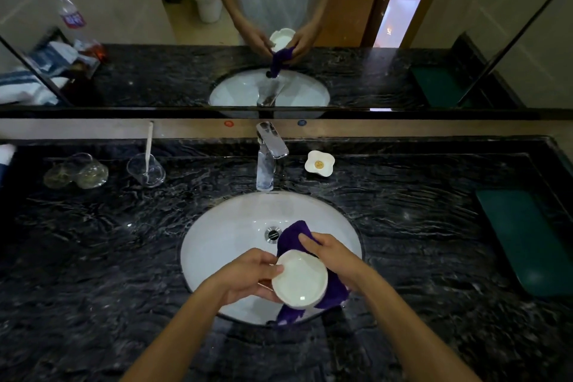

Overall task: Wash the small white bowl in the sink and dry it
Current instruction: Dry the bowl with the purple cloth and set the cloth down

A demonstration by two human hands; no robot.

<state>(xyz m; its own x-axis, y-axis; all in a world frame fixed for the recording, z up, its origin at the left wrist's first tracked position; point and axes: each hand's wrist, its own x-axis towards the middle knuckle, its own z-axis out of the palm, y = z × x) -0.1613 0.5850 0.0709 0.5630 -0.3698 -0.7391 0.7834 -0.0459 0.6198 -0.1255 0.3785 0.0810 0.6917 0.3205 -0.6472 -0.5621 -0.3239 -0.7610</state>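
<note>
The small white bowl [300, 280] is held over the front of the white oval sink [223, 236], its inside facing up. My left hand [248, 273] grips its left rim, thumb on the edge. My right hand [333, 254] presses a purple cloth [293, 234] against the bowl's far right side. The cloth wraps under the bowl and hangs down to the sink's front edge. No water runs from the chrome tap [268, 155].
The dark marble counter [108, 242] holds a flower-shaped white dish [320, 163] right of the tap, a glass with a toothbrush [146, 169] and upturned glasses [77, 171] to the left, and a green tray [527, 239] at the right. A mirror [124, 9] rises behind.
</note>
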